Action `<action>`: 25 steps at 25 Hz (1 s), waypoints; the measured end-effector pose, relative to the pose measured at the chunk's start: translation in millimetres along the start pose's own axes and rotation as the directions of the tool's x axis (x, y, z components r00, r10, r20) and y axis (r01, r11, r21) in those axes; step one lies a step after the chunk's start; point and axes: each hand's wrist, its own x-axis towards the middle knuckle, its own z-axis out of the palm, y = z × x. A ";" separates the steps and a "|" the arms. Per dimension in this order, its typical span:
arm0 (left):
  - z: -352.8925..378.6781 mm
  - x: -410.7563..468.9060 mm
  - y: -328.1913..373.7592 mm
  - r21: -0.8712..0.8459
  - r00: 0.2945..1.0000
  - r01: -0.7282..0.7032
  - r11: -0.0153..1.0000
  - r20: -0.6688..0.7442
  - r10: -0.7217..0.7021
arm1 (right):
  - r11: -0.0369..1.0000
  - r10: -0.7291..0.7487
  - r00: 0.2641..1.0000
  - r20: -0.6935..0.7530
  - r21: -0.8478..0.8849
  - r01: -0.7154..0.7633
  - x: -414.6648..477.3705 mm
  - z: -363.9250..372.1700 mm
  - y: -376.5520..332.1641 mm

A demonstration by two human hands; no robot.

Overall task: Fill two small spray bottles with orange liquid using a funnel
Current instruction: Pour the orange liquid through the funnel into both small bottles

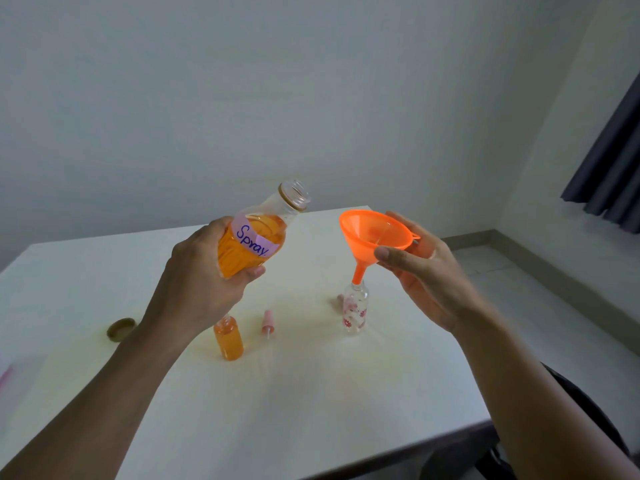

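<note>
My left hand (204, 275) grips a large uncapped bottle (256, 237) of orange liquid with a pink label reading "Spray", tilted with its mouth up and to the right. My right hand (419, 268) holds an orange funnel (375, 237) by its rim. The funnel's spout sits in the neck of a clear small spray bottle (355, 311) with flower prints, which looks empty. Another small spray bottle (229, 339), full of orange liquid and uncapped, stands below my left hand. A pink spray top (267, 323) lies between the two small bottles.
A brown bottle cap (119, 329) lies at the left of the white table (311, 393). Something pink (340, 300) shows just behind the flowered bottle. A dark curtain (616, 161) hangs at the right. The table's near edge runs at the lower right.
</note>
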 end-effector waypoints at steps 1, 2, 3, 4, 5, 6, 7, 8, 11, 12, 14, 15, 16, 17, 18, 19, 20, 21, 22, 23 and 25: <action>1.2 0.7 0.3 0.002 1.000 0.001 1.000 0.002 -0.001 | 1.000 -0.002 1.000 0.004 -0.001 0.002 0.5 -0.8 1.3; 2.3 1.2 0.6 0.007 1.000 0.001 1.000 0.005 -0.001 | 1.000 -0.002 1.000 0.008 -0.005 0.002 0.8 -1.4 2.0; 3.5 1.8 0.7 0.014 1.000 0.001 1.000 0.007 -0.001 | 1.000 -0.001 1.000 0.008 -0.009 0.001 1.0 -2.6 2.9; 4.7 2.4 0.5 0.021 1.000 0.002 1.000 0.008 -0.002 | 1.000 -0.002 1.000 0.005 -0.012 0.002 1.3 -3.3 3.8; 5.8 3.1 -0.1 0.029 1.000 0.004 1.000 0.009 -0.004 | 1.000 -0.001 1.000 0.003 -0.019 0.002 1.5 -4.3 5.0; 6.7 3.7 -0.7 0.039 1.000 0.006 0.999 0.012 -0.006 | 1.000 0.001 1.000 0.002 -0.028 -0.001 1.3 -4.2 5.7; 7.9 4.5 -1.2 0.050 1.000 0.005 0.999 0.016 -0.006 | 0.999 0.004 1.000 0.005 -0.039 -0.004 0.8 -3.8 6.5; 9.1 5.4 -1.3 0.064 1.000 0.000 0.998 0.024 -0.002 | 0.999 0.005 1.000 0.010 -0.052 -0.004 0.4 -3.5 7.3; 13.3 10.4 2.7 0.132 0.998 -0.023 0.991 0.055 0.016 | 0.996 -0.001 1.000 0.008 -0.091 0.002 -0.7 -1.5 8.6; 14.4 12.4 4.7 0.162 0.998 -0.034 0.986 0.062 0.024 | 0.994 -0.006 1.000 0.005 -0.107 0.007 -1.0 -0.3 9.1; 16.7 18.1 10.2 0.225 0.996 -0.069 0.972 0.068 0.055 | 0.991 -0.016 1.000 -0.003 -0.136 0.015 -1.1 0.6 9.9; 17.5 20.9 12.8 0.252 0.995 -0.090 0.964 0.071 0.074 | 0.989 -0.020 1.000 -0.010 -0.144 0.018 -1.3 1.2 10.3; 18.6 23.6 15.6 0.275 0.993 -0.110 0.955 0.074 0.093 | 0.988 -0.029 0.999 -0.017 -0.152 0.026 -1.7 1.6 10.3; 19.6 26.0 17.9 0.295 0.991 -0.126 0.947 0.079 0.107 | 0.986 -0.037 0.999 -0.024 -0.161 0.033 -2.5 2.0 10.7; 20.3 28.2 19.9 0.313 0.989 -0.139 0.939 0.086 0.118 | 0.985 -0.044 0.999 -0.029 -0.169 0.038 -3.2 2.3 11.4; 20.9 30.3 21.0 0.331 0.987 -0.151 0.932 0.093 0.127 | 0.984 -0.047 0.998 -0.034 -0.174 0.041 -4.0 2.9 12.4; 21.4 32.4 21.2 0.346 0.986 -0.164 0.924 0.098 0.138 | 0.983 -0.049 0.998 -0.035 -0.177 0.042 -4.7 3.2 13.7; 21.6 34.3 20.5 0.360 0.983 -0.177 0.916 0.101 0.151 | 0.983 -0.050 0.998 -0.035 -0.176 0.043 -5.2 3.7 14.9; 21.3 36.2 19.1 0.372 0.981 -0.191 0.908 0.103 0.164 | 0.984 -0.050 0.998 -0.036 -0.171 0.043 -5.4 4.1 16.1; 20.7 37.6 17.6 0.384 0.979 -0.202 0.901 0.104 0.175 | 0.985 -0.048 0.998 -0.039 -0.165 0.041 -5.5 4.0 17.1; 20.8 40.4 15.7 0.399 0.975 -0.220 0.890 0.108 0.193 | 0.986 -0.048 0.998 -0.046 -0.159 0.040 -5.4 2.3 18.5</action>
